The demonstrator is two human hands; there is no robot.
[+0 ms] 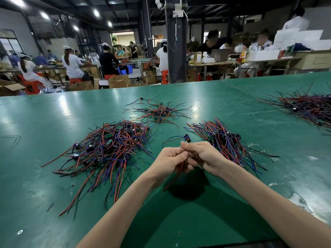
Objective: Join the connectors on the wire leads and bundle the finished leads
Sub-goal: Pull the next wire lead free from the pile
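Observation:
My left hand (170,161) and my right hand (203,155) meet above the green table (44,122), fingers pinched together on one wire lead. Its small dark module (186,137) sticks up just beyond my fingertips, blue and black wires trailing left of it. A red and black wire pair (174,176) hangs down from my left hand. A large loose pile of red, blue and black leads (111,149) lies to the left. A tidier pile of leads (225,140) lies just right of my hands.
A smaller scattered pile of leads (157,111) lies farther back at centre. Another heap of leads (308,106) sits at the far right. Beyond the table's far edge stand a dark pillar (174,51), cardboard boxes and benches with seated people.

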